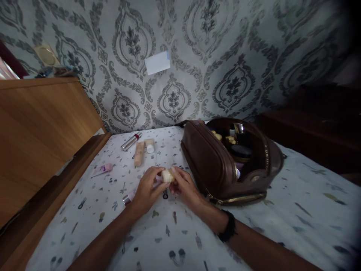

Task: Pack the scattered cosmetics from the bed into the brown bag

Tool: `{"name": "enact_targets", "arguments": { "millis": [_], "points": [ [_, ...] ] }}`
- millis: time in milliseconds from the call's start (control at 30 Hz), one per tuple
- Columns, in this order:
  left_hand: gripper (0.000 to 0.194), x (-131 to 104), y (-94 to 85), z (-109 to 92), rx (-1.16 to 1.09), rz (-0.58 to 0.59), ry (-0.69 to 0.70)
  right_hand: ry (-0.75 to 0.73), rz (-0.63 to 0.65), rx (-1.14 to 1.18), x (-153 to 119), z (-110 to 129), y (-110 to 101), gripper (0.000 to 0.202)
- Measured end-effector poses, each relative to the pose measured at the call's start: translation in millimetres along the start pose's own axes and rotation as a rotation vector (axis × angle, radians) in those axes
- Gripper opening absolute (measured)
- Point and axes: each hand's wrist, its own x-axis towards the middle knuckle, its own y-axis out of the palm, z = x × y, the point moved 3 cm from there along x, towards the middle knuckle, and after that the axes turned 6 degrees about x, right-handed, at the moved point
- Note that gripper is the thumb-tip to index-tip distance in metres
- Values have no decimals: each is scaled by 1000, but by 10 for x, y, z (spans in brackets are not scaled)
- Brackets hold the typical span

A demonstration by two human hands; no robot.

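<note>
Between my two hands, above the patterned white sheet (158, 226), is a small pale jar (167, 175) with a yellowish end. My left hand (149, 188) grips its left side with thumb and fingers. On the right side, my right hand (184, 186) pinches the yellowish end. Partly behind my left hand lies a pinkish tube with a silver cap (126, 199). Further back are a peach tube (139, 153), a short tube with a white cap (150, 146) and a silver cylinder with a red band (131, 142).
An open brown bag (208, 162) holding several cosmetics stands just right of my hands. A pink tube (102, 169) lies at the left. Wooden furniture (42, 139) borders the left side, and a patterned wall (175, 90) rises behind.
</note>
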Motion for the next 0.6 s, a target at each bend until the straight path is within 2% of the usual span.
{"name": "enact_targets", "arguments": {
  "millis": [167,267,400,467,600],
  "points": [
    [35,-14,14,94,-217,-46,-155,68,55,223,5,3,25,51],
    [35,-5,29,108,-276,-40,-166,130,144,261,-4,-18,55,45],
    [37,2,50,91,-219,-43,-121,212,226,311,-20,-35,67,43],
    [41,-4,54,88,-163,-59,-105,222,216,329,-24,-29,57,41],
    [42,-12,24,46,-52,-67,-23,182,106,367,-25,-1,27,38]
  ]
}}
